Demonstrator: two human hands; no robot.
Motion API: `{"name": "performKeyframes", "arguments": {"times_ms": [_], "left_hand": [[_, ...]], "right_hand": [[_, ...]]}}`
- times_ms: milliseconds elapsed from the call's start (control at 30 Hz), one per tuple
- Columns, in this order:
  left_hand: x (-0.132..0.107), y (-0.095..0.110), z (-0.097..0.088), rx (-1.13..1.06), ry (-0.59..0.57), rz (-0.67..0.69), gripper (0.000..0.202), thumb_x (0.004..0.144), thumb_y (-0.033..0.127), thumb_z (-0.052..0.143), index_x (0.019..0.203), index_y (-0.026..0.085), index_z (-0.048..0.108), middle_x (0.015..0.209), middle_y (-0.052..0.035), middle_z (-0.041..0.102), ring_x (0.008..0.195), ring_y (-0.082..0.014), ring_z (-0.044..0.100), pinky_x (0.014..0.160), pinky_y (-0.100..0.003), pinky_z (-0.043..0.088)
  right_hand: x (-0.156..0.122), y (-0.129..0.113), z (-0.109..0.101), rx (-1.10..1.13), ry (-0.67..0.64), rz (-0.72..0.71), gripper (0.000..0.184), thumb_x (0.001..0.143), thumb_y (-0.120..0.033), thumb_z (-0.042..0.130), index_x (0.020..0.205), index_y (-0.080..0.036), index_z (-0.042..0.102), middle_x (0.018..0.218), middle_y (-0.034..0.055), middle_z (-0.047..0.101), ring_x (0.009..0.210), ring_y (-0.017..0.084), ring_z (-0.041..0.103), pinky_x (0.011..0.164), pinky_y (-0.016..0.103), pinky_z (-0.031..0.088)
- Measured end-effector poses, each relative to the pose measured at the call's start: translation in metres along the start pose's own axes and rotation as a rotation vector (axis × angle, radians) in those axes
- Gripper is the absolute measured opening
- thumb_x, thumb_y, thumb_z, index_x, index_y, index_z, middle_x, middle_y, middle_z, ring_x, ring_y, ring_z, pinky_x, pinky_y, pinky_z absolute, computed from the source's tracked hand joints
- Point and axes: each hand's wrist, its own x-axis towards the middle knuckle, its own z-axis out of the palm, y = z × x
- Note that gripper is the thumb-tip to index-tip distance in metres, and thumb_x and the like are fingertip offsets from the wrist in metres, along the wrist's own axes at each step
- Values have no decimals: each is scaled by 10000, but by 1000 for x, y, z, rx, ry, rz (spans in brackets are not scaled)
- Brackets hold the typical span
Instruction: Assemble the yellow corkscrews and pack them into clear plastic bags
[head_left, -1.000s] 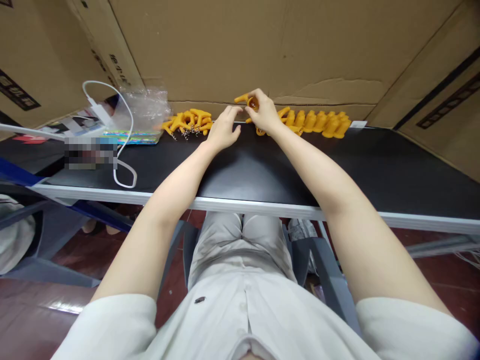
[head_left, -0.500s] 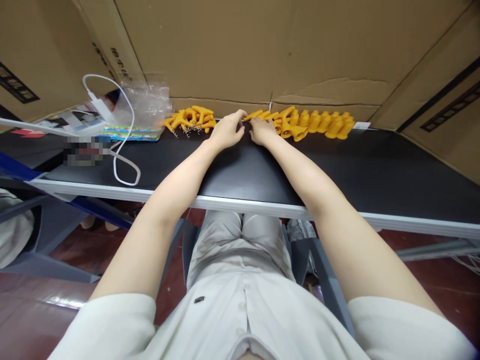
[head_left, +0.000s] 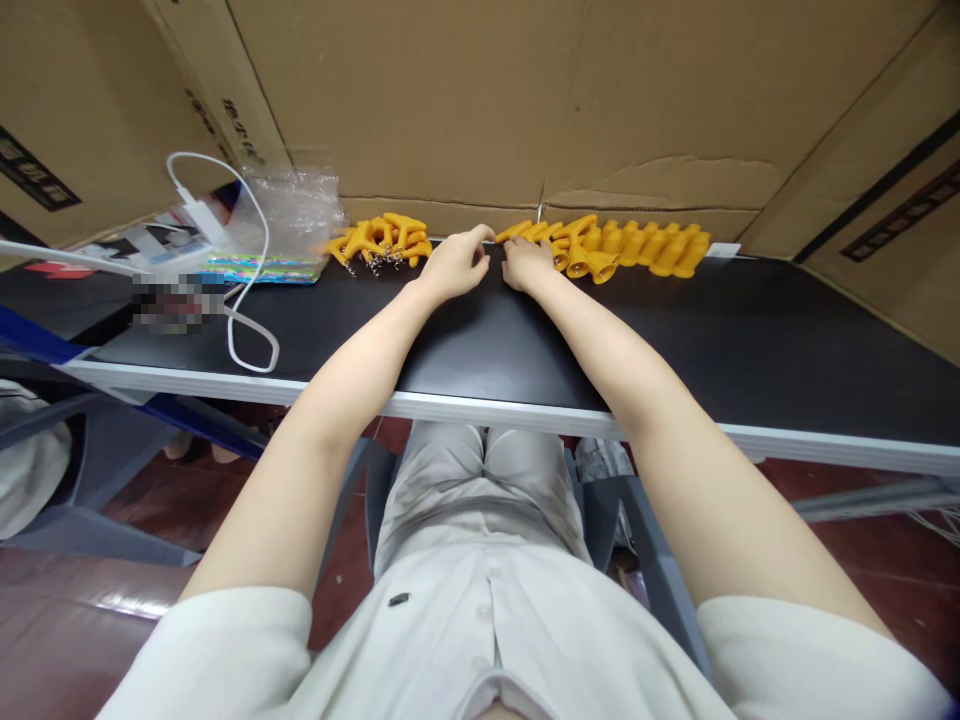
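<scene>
My left hand (head_left: 456, 265) is over the black table with thumb and index finger apart. Its fingertips reach close to the left end of a row of yellow plastic pieces (head_left: 517, 230). My right hand (head_left: 531, 265) lies palm down along the front of that row, fingers stretched out against it and partly covering it. Beside my left hand sits a cluster of yellow-handled corkscrews (head_left: 382, 238), their metal spirals facing me. To the right of my right hand, hollow yellow sleeves (head_left: 596, 264) lie with round openings toward me, and several more yellow pieces (head_left: 660, 246) stand in close rows.
Cardboard panels (head_left: 465, 110) wall in the back and sides of the table (head_left: 480, 350). At the left are a clear plastic bag (head_left: 289, 205), a colourful packet (head_left: 262, 268) and a looped white cable (head_left: 255, 365). A white label (head_left: 724, 250) lies at the right.
The left end of the yellow row has shifted slightly right, along with the nearby sleeves. Both hands stay almost in place.
</scene>
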Motion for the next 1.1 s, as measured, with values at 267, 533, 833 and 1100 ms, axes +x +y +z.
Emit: {"name": "performKeyframes", "arguments": {"times_ms": [267,533,833,1100], "left_hand": [[1,2,2,21,0,-9,419,974,116,583,1371,165,707,1096,-112,810,1096,-286,763,1051,-403,584],[2,-7,6,7,11,36,396,968,151,595,1343,196,714,1063,-88,817,1078,-270,761,1054,-396,589],[1,-4,4,-23,7,24,387,951,165,599,1314,199,728,1081,-101,825,1078,-275,760,1057,-392,585],[-1,2,2,6,-20,-13,403,950,156,592,1329,178,728,1096,-123,822,1080,-284,757,1060,-416,588]], "right_hand": [[-1,8,5,-31,49,27,569,1038,-135,491,1595,-68,581,1621,248,601,1490,408,605,1255,620,410],[-5,12,3,7,43,82,599,1023,-110,486,1611,-49,578,1655,259,578,1543,405,570,1315,637,344],[-13,22,-5,125,67,61,580,1137,-297,376,1630,-52,558,1725,258,505,1630,405,462,1394,651,228],[-5,78,-32,104,161,232,528,1198,-300,347,1648,-116,554,1724,250,500,1588,362,470,1350,618,241]]}}
